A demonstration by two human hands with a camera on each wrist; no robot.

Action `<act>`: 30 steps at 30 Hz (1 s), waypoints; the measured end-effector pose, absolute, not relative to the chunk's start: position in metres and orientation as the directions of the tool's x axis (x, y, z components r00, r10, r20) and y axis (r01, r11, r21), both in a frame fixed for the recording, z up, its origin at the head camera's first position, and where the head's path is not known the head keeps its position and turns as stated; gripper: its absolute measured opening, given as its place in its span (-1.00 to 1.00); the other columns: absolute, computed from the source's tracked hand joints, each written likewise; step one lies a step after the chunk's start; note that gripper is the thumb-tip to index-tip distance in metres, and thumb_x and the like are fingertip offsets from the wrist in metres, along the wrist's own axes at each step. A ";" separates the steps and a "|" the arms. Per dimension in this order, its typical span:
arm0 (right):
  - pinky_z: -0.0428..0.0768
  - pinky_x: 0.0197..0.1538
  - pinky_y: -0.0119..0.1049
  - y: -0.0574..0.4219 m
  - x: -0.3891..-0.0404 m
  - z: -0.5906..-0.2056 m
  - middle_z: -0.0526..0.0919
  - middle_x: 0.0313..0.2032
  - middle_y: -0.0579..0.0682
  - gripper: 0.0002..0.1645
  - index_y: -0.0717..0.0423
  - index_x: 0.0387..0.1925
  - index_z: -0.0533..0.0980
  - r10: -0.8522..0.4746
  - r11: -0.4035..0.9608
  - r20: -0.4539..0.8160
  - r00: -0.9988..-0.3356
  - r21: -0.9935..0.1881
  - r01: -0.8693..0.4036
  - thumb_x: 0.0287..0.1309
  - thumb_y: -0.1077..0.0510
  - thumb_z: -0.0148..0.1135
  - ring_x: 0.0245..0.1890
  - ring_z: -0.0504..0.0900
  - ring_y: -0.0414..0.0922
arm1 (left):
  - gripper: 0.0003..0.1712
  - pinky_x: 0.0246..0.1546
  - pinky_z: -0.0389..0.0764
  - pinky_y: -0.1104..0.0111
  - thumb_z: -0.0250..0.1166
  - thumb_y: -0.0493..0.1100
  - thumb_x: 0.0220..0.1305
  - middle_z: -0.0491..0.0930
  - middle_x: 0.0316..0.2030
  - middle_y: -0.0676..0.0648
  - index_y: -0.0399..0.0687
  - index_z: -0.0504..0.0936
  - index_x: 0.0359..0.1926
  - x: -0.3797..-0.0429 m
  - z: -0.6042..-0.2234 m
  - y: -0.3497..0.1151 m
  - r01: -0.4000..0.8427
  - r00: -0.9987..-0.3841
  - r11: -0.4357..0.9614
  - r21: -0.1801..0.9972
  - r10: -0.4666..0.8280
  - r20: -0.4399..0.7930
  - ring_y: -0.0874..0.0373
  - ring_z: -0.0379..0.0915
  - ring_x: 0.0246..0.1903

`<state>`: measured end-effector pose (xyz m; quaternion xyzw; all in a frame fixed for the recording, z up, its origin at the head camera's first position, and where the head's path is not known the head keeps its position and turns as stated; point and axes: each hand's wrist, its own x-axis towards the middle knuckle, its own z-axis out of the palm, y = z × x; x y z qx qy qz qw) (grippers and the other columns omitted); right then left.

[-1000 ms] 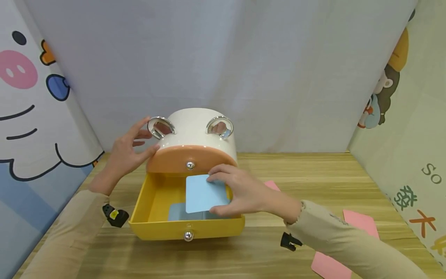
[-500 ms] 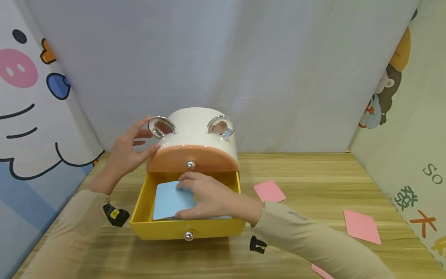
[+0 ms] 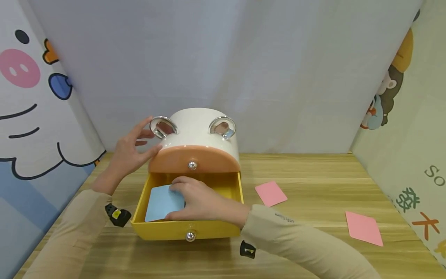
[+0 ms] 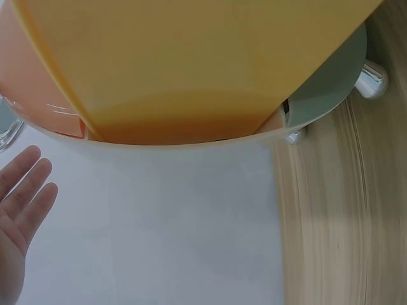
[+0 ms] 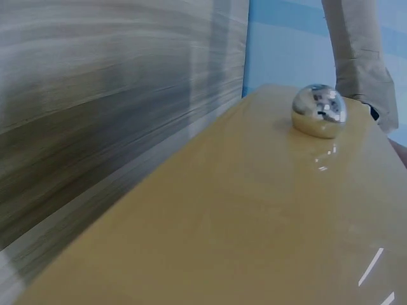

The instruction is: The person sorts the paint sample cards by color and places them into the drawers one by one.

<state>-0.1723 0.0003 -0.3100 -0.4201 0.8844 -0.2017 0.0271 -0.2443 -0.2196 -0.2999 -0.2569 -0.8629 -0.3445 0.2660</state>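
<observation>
A square light-blue card (image 3: 165, 203) is in the left part of the pulled-out yellow drawer (image 3: 160, 231). My right hand (image 3: 200, 199) pinches it by its edges, thumb at the front and fingers at the back. Whether the card touches the drawer bottom, I cannot tell. My left hand (image 3: 128, 155) rests its thumb and fingertip against the left side of the white cabinet (image 3: 195, 124), beside a silver ring-shaped ear (image 3: 163, 128). In the left wrist view, its fingers (image 4: 30, 206) are extended. The right wrist view shows only the drawer front (image 5: 222, 190) and its silver knob (image 5: 319, 111).
Two pink cards (image 3: 271, 193) (image 3: 364, 228) lie on the wooden table (image 3: 299, 170) to the right. Above the drawer is an orange drawer front (image 3: 174, 159) with a silver knob. A pale curtain (image 3: 278, 77) stands behind, with printed panels at both sides.
My right hand has moved left and down, bringing the blue card into the left of the drawer. Blue cards seen earlier in the drawer are now out of sight. My left hand stays put.
</observation>
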 end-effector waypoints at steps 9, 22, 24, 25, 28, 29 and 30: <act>0.32 0.21 -0.41 0.005 -0.170 -0.307 0.43 0.14 0.02 -0.19 0.21 0.12 0.41 -0.755 0.576 0.106 -0.647 -0.365 -0.732 -0.08 -0.20 0.31 0.16 0.38 -0.15 | -0.17 -0.18 0.55 -0.03 0.33 -0.23 0.05 0.55 -0.15 -0.29 -0.02 0.17 0.34 -0.245 -0.300 -0.218 0.635 -0.719 0.624 0.455 0.264 0.643 -0.15 0.51 -0.15; 0.42 0.12 -0.42 0.044 -0.150 -0.293 0.54 -0.03 -0.03 -0.37 0.20 -0.01 0.47 -0.698 0.327 0.420 -0.579 -0.533 -0.781 -0.13 -0.01 0.40 0.02 0.46 -0.19 | -0.17 -0.17 0.54 -0.05 0.32 -0.22 0.06 0.54 -0.15 -0.30 0.00 0.16 0.34 -0.244 -0.300 -0.218 0.628 -0.728 0.624 0.464 0.262 0.633 -0.18 0.50 -0.14; 0.43 0.09 -0.43 0.051 -0.143 -0.293 0.54 -0.07 -0.05 -0.41 0.18 -0.03 0.47 -0.679 0.269 0.490 -0.547 -0.528 -0.805 -0.14 0.04 0.41 -0.03 0.46 -0.21 | -0.17 -0.16 0.54 -0.05 0.32 -0.22 0.06 0.54 -0.15 -0.30 0.00 0.16 0.34 -0.244 -0.299 -0.219 0.627 -0.728 0.626 0.463 0.260 0.634 -0.19 0.50 -0.14; 0.44 0.06 -0.43 0.054 -0.139 -0.294 0.54 -0.09 -0.05 -0.41 0.17 -0.03 0.46 -0.665 0.244 0.521 -0.535 -0.525 -0.815 -0.15 0.06 0.41 -0.05 0.46 -0.21 | -0.17 -0.16 0.54 -0.04 0.32 -0.23 0.06 0.54 -0.15 -0.30 -0.01 0.16 0.34 -0.244 -0.299 -0.219 0.627 -0.728 0.627 0.462 0.259 0.635 -0.18 0.50 -0.14; 0.49 -0.06 -0.45 0.063 -0.127 -0.301 0.54 -0.13 -0.08 -0.42 0.13 -0.03 0.45 -0.619 0.193 0.592 -0.516 -0.522 -0.831 -0.15 0.10 0.41 -0.13 0.46 -0.23 | -0.17 -0.15 0.54 -0.02 0.33 -0.24 0.05 0.54 -0.15 -0.29 -0.01 0.17 0.34 -0.245 -0.299 -0.219 0.627 -0.726 0.629 0.460 0.258 0.637 -0.17 0.50 -0.14; 0.49 -0.11 -0.47 0.065 -0.123 -0.304 0.54 -0.15 -0.08 -0.43 0.12 -0.03 0.45 -0.600 0.179 0.619 -0.507 -0.514 -0.839 -0.16 0.11 0.41 -0.16 0.46 -0.23 | -0.17 -0.15 0.54 -0.02 0.33 -0.24 0.05 0.55 -0.15 -0.29 -0.01 0.17 0.34 -0.245 -0.299 -0.219 0.627 -0.726 0.629 0.460 0.258 0.637 -0.17 0.50 -0.14; 0.50 -0.15 -0.49 0.067 -0.120 -0.307 0.55 -0.16 -0.07 -0.44 0.11 -0.03 0.45 -0.583 0.166 0.640 -0.500 -0.509 -0.845 -0.15 0.11 0.41 -0.18 0.47 -0.23 | -0.16 -0.15 0.54 -0.01 0.33 -0.25 0.04 0.55 -0.15 -0.28 -0.01 0.17 0.34 -0.245 -0.299 -0.220 0.627 -0.726 0.630 0.459 0.258 0.638 -0.17 0.50 -0.15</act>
